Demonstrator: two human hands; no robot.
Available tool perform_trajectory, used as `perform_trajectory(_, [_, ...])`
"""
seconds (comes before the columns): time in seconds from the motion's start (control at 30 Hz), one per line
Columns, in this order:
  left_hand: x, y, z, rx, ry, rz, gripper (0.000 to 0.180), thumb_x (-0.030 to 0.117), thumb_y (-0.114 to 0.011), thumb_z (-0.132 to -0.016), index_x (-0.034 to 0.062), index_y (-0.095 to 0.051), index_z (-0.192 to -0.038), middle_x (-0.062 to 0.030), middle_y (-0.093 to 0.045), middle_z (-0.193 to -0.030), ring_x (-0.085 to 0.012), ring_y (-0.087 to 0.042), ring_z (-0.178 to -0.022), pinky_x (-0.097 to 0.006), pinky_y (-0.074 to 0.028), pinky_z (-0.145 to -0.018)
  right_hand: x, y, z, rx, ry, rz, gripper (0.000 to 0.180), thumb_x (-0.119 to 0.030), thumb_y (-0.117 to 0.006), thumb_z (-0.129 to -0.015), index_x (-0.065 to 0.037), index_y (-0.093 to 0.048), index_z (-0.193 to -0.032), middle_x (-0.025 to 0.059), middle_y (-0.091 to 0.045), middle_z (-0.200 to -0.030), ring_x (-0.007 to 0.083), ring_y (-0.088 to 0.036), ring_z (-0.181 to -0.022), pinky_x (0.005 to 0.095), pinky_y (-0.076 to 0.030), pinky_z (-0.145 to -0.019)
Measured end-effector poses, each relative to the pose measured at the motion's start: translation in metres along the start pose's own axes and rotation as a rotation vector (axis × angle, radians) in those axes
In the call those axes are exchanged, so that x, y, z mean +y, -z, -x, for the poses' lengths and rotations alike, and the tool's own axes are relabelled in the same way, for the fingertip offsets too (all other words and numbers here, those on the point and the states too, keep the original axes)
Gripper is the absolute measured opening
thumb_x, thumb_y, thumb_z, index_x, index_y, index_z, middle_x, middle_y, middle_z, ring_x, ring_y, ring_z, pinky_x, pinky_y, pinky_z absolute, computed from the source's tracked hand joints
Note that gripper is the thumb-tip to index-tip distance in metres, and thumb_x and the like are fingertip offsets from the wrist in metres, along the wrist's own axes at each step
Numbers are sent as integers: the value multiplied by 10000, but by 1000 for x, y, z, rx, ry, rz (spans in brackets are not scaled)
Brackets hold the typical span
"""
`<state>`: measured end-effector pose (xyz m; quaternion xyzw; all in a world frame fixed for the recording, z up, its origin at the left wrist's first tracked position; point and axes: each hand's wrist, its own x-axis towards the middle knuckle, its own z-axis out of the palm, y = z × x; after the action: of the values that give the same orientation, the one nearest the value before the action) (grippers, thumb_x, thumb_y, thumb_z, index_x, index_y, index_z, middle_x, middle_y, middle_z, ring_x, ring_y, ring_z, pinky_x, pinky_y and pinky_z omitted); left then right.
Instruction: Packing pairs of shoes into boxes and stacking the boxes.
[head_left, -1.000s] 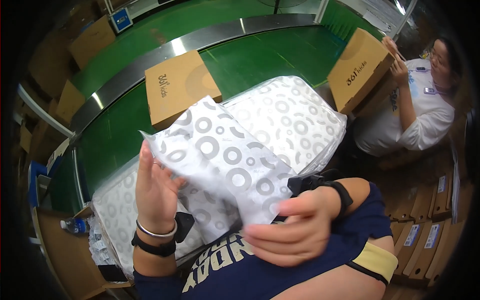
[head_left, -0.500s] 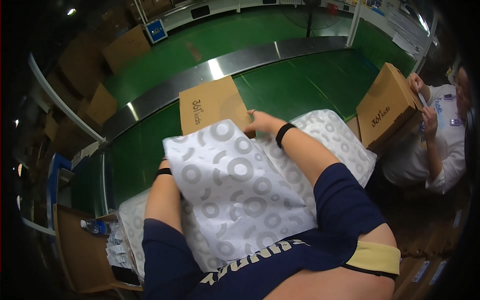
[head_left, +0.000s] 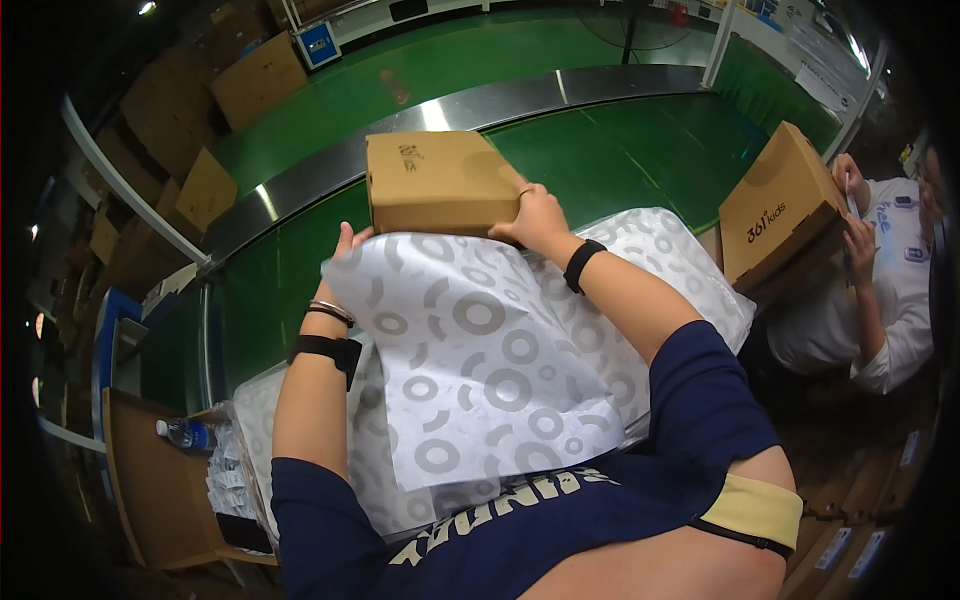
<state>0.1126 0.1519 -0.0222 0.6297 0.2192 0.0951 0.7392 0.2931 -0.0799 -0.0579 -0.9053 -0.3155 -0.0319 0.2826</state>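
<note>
A brown cardboard shoe box [head_left: 440, 165] is on the green conveyor in front of me, its front side facing me. My right hand [head_left: 537, 220] grips its right front corner, thumb on the near side. By the left front corner is my left hand [head_left: 343, 262], fingers apart and stretched toward the box; the paper partly hides it. A sheet of white wrapping paper with grey rings [head_left: 470, 350] stands up between my forearms, its top edge against the box's near side. More of this patterned paper [head_left: 660, 260] lies in a stack beneath it, reaching to the right.
At the right, a co-worker's hands [head_left: 855, 235] are at another brown box [head_left: 780, 215]. A cardboard tray [head_left: 150, 490] at the lower left holds a water bottle [head_left: 185, 433] and small white packets [head_left: 232, 470]. A metal rail [head_left: 400, 125] runs behind the conveyor belt.
The box has tipped or turned, so its near side now shows. My left hand has come out from behind the paper to the box's left corner. The paper's top edge has bent lower.
</note>
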Motion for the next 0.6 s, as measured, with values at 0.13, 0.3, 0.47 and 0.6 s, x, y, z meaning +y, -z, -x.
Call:
perform_trajectory(0.13, [-8,8,8,-13,102,22,787,674,-299,-796,20,-394,-1225,-198,-401,-1211,-278,-427,-1089,-364,-377,-906,-12,-12,8,-45,62,316,884,-391,-732,-613,-103,-281,-1317,207,-320,-1269,367,-452,-1016,383,-421,-851])
perform_trajectory(0.3, [-35,24,17,-12,231,48,791,684,-300,-788,21,-413,-1204,-197,-417,-1194,-272,-442,-1066,-362,-388,-886,-34,4,4,35,-277,-265,871,-557,-446,-797,159,-228,-1243,262,-555,-984,355,-547,-938,378,-406,-849])
perform_trajectory(0.47, [-46,18,13,-55,400,88,795,695,-302,-779,23,-432,-1183,-196,-434,-1177,-265,-456,-1043,-360,-398,-866,24,-8,-25,146,-1004,-1314,715,-586,-270,-850,7,-371,-1237,177,-515,-1098,321,-538,-934,410,-409,-822])
perform_trajectory(0.6, [-39,20,32,87,325,48,774,689,-321,-777,31,-439,-1166,-186,-450,-1150,-260,-466,-1027,-366,-402,-848,34,-17,13,41,-746,-1424,654,-566,-302,-856,-66,-328,-1277,137,-458,-1171,284,-518,-958,397,-406,-821])
